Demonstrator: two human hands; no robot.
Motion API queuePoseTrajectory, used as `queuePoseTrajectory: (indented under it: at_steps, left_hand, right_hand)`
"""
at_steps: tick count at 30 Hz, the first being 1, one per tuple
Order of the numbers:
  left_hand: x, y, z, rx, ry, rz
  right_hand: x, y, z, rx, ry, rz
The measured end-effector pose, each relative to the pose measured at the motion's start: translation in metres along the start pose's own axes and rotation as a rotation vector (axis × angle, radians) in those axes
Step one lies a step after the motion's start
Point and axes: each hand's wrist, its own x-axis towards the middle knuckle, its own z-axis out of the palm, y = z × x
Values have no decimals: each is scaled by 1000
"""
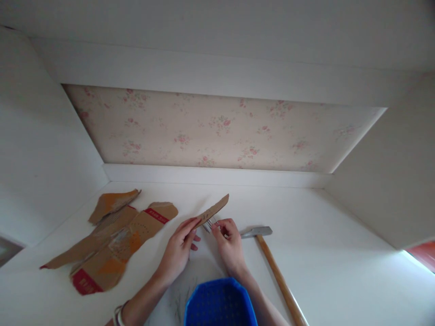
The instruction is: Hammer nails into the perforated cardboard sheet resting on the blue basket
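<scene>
In the head view, we saw a cardboard strip (216, 209) raised over the counter (340, 271), in the middle, tilted with its far end toward one o'clock. The left hand (178, 249) had its near end pinched between thumb and bent fingers, closed as far as the strip allowed. Several thin nails (206, 226) stuck out under the strip. The fingers of the right hand (230, 242) were drawn together and seemed to pinch one or more of these nails; how many, we could not tell.

We judged that the main danger was for the skin: the left fingers sat close to the nails, so a sudden slip could cause a prick. If the right hand pulled at an angle, the cardboard, which had many small holes, could tear or bend. A released nail could also drop and roll, because the strip was in the air. The blue basket (217, 283) stood near, at six o'clock from the hands, but not directly under the nails.

At three o'clock, just beside the right hand, lay the head of a hammer (277, 274), with its handle running toward five o'clock; a careless elbow could push it. At nine o'clock, well apart from the basket, lay torn cardboard pieces (113, 258). Toward seven o'clock we noticed some thin loose bits (177, 308), too blurred to name, which a forearm could sweep away.
</scene>
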Motion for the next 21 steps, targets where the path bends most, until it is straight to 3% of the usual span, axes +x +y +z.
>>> queuePoseTrajectory:
  at_steps: [21]
  left_hand:
    - [2, -12, -3, 11, -32, 30]
  right_hand:
    - [1, 0, -2, -16, -51, -34]
